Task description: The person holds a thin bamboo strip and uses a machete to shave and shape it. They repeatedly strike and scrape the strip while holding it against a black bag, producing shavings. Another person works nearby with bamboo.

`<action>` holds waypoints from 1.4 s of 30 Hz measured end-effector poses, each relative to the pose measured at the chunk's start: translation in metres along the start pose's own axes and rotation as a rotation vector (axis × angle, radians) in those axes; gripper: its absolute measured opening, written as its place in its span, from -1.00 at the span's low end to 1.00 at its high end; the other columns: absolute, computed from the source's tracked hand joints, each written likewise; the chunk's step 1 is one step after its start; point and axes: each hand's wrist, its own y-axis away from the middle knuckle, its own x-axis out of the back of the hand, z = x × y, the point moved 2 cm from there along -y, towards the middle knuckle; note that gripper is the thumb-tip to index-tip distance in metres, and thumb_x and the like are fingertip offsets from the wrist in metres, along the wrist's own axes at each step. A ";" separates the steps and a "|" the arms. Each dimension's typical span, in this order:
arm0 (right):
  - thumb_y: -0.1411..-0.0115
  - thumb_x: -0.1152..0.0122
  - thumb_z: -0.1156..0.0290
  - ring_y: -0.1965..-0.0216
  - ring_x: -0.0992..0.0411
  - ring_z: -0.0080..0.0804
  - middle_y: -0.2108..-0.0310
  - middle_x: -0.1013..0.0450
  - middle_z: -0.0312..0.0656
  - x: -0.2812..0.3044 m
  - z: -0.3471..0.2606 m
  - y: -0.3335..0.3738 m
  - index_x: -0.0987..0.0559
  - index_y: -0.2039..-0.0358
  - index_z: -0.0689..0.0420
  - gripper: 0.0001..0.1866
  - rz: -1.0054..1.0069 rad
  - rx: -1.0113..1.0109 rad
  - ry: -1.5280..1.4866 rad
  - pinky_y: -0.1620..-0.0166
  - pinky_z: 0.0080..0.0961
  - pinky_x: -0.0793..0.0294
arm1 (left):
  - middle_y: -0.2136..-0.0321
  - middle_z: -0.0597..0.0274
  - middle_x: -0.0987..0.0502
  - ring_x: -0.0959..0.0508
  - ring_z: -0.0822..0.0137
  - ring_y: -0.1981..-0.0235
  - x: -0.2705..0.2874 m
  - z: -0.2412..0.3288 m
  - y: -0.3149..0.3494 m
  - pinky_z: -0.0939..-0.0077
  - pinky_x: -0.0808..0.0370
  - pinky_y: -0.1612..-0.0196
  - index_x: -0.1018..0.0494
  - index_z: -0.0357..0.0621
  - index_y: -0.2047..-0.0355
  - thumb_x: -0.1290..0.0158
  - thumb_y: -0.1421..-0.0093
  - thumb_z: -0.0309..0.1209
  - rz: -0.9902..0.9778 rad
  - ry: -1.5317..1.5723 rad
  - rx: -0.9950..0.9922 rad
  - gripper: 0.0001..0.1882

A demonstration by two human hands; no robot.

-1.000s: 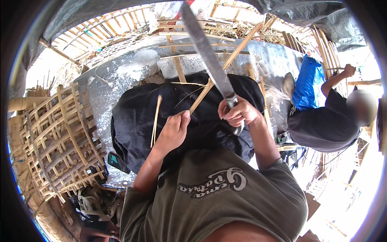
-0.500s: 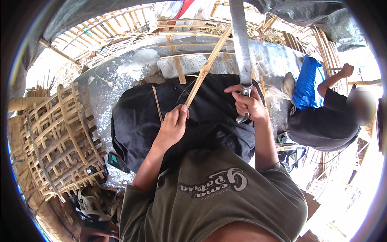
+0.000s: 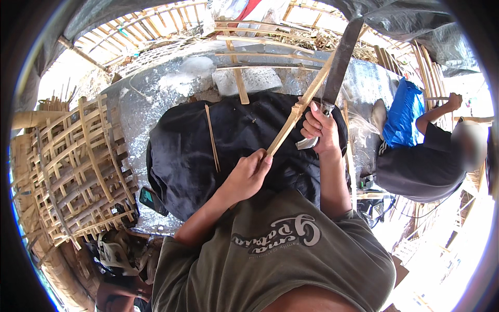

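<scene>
My left hand (image 3: 248,174) is closed around the near end of a split bamboo strip (image 3: 289,122), which slants up and away to the right. In my right hand (image 3: 320,130) is a machete (image 3: 343,63) with a long dark blade, gripped by its metallic handle. The blade points away and to the right, beside the strip and seemingly crossing its far part. Fingers of my right hand are close to the strip's knot; I cannot tell whether they touch it. Black cloth (image 3: 182,140) covers my lap under both hands, and a thin bamboo sliver (image 3: 212,138) lies on it.
A woven bamboo lattice (image 3: 78,171) stands at the left, with a phone (image 3: 150,202) near its edge. Several bamboo strips (image 3: 267,53) lie ahead on the grey surface (image 3: 132,112). At the right sits another person (image 3: 421,166) next to a blue bag (image 3: 404,114).
My left hand and the bamboo strip have moved right. The machete blade has tilted from nearly upright to the right and turned its darker face into view. My right fingers have curled in more.
</scene>
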 end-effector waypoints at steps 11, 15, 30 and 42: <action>-0.34 -0.23 0.37 0.77 -0.05 -0.76 0.72 -0.10 -0.53 0.018 0.006 0.009 -0.43 0.42 0.08 -0.80 0.032 0.116 0.147 0.66 -0.67 -0.12 | 0.51 0.07 -0.50 -0.55 0.03 0.48 0.044 -0.020 -0.008 0.22 -0.50 0.40 -0.43 -0.23 0.27 -0.10 -0.32 -0.33 0.616 -0.651 -0.100 -0.80; -0.30 -0.27 0.44 0.76 -0.09 -0.69 0.72 -0.12 -0.48 0.017 0.001 0.011 -0.40 0.45 0.08 -0.77 0.045 0.112 0.157 0.63 -0.61 -0.11 | 0.26 0.09 -0.49 -0.50 0.06 0.18 0.082 -0.032 -0.030 0.15 -0.47 0.23 -0.49 -0.20 0.20 -0.24 -0.17 -0.13 0.788 -1.301 0.172 -0.61; -0.28 -0.30 0.43 0.76 -0.08 -0.70 0.70 -0.14 -0.47 0.023 -0.002 0.014 -0.44 0.42 0.10 -0.80 0.077 0.136 0.119 0.64 -0.62 -0.10 | 0.50 -0.10 -0.63 -0.67 -0.11 0.42 0.216 0.018 -0.117 0.11 -0.61 0.29 -0.59 -0.26 0.39 -0.13 -0.26 -0.14 1.017 -1.163 -0.073 -0.64; -0.25 -0.34 0.46 0.74 -0.12 -0.68 0.70 -0.21 -0.43 0.019 -0.005 0.010 -0.49 0.42 0.16 -0.82 0.086 0.151 0.083 0.64 -0.58 -0.09 | 0.05 0.05 -0.61 -0.62 0.27 0.07 0.030 -0.015 -0.020 0.39 -0.57 0.06 -0.38 -0.30 -0.16 0.24 -0.51 -0.07 -0.014 -0.050 -0.015 -0.47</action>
